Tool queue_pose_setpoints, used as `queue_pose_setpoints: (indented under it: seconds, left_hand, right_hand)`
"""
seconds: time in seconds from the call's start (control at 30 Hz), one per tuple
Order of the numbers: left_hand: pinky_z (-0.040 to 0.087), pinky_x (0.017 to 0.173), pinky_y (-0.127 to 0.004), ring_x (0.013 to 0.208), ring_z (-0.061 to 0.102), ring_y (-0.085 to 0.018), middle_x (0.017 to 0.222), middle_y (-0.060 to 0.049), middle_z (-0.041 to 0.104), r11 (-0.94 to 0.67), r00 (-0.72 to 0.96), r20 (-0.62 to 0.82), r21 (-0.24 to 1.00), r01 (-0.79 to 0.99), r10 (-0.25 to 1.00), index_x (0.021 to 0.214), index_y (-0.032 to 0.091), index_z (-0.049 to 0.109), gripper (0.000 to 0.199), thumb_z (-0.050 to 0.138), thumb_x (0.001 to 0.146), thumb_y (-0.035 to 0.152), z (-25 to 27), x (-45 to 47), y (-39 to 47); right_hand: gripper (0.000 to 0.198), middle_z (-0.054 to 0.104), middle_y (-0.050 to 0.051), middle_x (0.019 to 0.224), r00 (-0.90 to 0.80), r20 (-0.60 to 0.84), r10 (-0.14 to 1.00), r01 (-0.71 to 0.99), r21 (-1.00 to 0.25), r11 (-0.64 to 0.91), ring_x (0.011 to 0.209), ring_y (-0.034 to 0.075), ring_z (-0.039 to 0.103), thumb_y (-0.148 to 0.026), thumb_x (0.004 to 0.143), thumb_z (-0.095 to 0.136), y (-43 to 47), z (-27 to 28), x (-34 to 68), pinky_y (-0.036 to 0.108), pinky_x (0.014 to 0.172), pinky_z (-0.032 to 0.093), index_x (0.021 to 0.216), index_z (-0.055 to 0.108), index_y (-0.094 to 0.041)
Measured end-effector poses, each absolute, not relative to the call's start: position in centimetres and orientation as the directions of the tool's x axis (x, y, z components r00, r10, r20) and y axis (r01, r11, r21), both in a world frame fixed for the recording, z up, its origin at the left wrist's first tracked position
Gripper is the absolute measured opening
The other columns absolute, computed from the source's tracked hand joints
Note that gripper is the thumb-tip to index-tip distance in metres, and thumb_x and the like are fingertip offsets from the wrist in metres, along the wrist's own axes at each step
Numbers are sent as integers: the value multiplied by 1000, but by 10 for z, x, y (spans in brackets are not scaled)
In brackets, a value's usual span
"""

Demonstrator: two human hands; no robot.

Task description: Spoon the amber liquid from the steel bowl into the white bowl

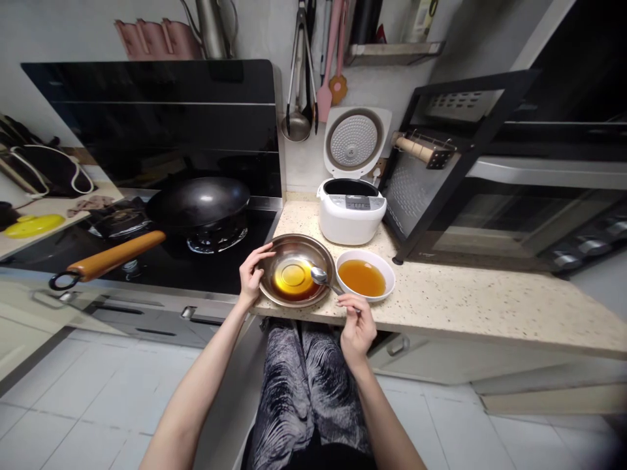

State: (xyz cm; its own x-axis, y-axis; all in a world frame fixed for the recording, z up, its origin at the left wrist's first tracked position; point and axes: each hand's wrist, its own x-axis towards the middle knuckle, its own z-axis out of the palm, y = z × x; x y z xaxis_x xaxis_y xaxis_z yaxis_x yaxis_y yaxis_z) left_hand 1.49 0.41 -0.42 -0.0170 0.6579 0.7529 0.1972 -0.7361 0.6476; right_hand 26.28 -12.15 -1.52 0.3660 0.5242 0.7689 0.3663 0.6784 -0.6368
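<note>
A shallow stainless steel bowl [321,251] with amber-brown liquid [292,277] in its bottom stands at the counter's front edge. My left hand [252,273] grips its left rim, thumb and fingers closed on the metal. Between the fingers of my right hand [358,326] is the handle of a metal spoon [319,275]. The spoon's head is over the right part of the steel bowl, and its handle slants down past the rim. Just right of it, a white bowl [390,269] holds orange-brown liquid; my right hand is in front of this bowl.
A white rice cooker [353,219] with its lid raised stands behind the bowls. On the stove at left sits a black wok [198,202], its wooden handle [117,256] jutting forward. A black-framed rack [416,170] and an oven [533,215] occupy the right.
</note>
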Motion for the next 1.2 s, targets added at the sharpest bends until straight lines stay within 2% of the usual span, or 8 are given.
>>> queue_pose_setpoints:
  seconds: [0.33,0.67,1.2]
  left_hand:
    - [50,112,-56,129,66,-35,136,-11,73,-737,-17,751,651,183,660,110,21,80,38,53,86,32,-5,15,4]
    - [50,112,-57,128,67,-37,134,-13,73,-721,-25,739,664,199,674,108,21,80,39,53,88,40,-3,16,3]
    - [51,112,-56,128,67,-35,135,-11,73,-729,-11,746,654,202,666,108,21,80,40,50,83,28,-5,14,4]
  right_hand:
    - [22,73,4,87,294,718,631,326,-696,640,85,18,71,-25,107,49,-118,-22,246,33,77,57,91,63,-24]
    - [21,73,4,90,294,698,653,307,-716,628,88,19,71,-25,107,49,-116,-28,245,33,80,57,91,64,-23]
    - [25,73,4,90,332,679,655,255,-733,630,87,18,70,-24,107,48,-114,-33,243,33,82,57,89,65,-22]
